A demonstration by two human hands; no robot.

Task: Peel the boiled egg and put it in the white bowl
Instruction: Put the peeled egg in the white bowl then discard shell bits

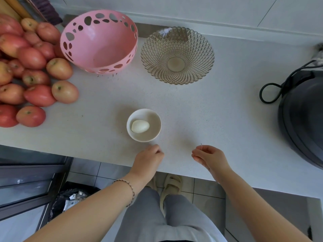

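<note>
Both hands empty, fingers loosely curled: left hand (148, 158), right hand (208, 157). Peeled egg (140, 126) sits in the white bowl (153, 117).

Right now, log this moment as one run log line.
egg: peeled, in white bowl | left hand: near bowl, empty | right hand: fingers curled, apart from bowl

Bright, even daylight; soft shadows on desk (218, 110). Sharp centre, fisheye bending at edges, no glare.
</note>
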